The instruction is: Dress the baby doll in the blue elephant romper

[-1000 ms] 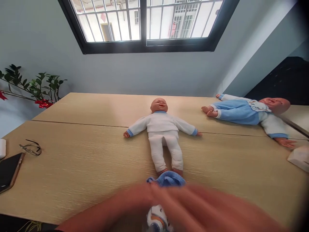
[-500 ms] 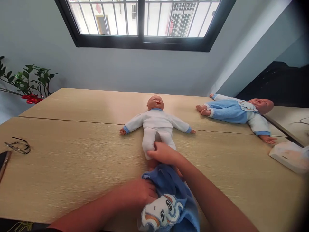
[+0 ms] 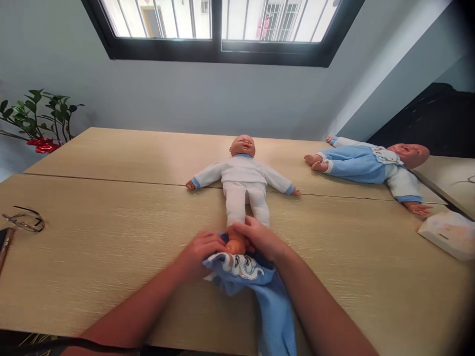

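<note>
A baby doll in a white top and white leggings lies on its back, arms spread, feet toward me. My right hand is closed around its lower leg, just above the bare foot. Beside that foot, my left hand grips the edge of blue doll trousers with a white cartoon patch. The foot rests at the garment's opening, while the fabric trails down toward the table's front edge. The doll's other foot is hidden behind my right hand.
Another doll in blue overalls lies at the back right of the wooden table. Near it sits a white packet. Glasses and a dark phone-like object lie at left, with a plant behind.
My left hand has moved up to the doll's foot with the garment's edge, and the cartoon patch has shifted up. My right hand stays at the leg. The view has tilted slightly.
</note>
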A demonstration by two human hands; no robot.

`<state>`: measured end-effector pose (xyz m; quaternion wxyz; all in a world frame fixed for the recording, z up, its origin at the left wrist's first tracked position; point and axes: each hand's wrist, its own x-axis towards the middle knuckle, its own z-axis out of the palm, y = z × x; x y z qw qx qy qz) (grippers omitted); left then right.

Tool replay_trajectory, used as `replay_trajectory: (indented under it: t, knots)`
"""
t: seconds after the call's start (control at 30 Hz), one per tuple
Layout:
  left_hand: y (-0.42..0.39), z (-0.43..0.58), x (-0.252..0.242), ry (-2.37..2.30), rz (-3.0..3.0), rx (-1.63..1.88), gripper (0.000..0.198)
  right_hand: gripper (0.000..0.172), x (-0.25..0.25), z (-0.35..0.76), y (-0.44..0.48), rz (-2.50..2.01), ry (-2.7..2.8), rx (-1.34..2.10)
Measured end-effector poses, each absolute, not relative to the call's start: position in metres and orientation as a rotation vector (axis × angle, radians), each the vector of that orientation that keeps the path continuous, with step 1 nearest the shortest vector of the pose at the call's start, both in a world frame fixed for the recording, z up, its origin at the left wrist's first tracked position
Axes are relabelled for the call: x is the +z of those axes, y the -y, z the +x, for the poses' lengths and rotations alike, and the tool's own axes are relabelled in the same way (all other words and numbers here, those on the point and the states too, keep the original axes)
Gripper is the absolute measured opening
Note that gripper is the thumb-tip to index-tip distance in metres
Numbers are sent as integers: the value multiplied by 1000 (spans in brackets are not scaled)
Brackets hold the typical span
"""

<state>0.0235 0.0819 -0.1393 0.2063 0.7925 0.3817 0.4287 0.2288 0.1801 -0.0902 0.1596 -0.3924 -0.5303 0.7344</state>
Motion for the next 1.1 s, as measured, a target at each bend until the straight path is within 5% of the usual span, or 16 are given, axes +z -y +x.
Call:
replay_trajectory:
  t: [0.17,0.27,0.5,0.7,0.9,1.1]
  knots:
    - [-78,25,-143,-1473,1808,1566,31,41,-107,227,-177,-1138,1576,1988]
    - [-75,31,-146,-1798,1426,1664,27,41,-113,222,-170,-1105,1476,2045]
    - [-78,27,-148,-1458,1055,1624,41,52,-129,220,-169,-1148,1250,2023]
    - [-74,16,-148,-1435,1300,1442,30,50,-122,212,-159,-1129,1135,2017]
    - [-69,21,-138,-1453,1573,1247,50,47,-115,201,-150,-1046,1055,1891]
    - [-67,36,-136,-1496,1526,1176,61,50,-123,196,-140,-957,679,2141]
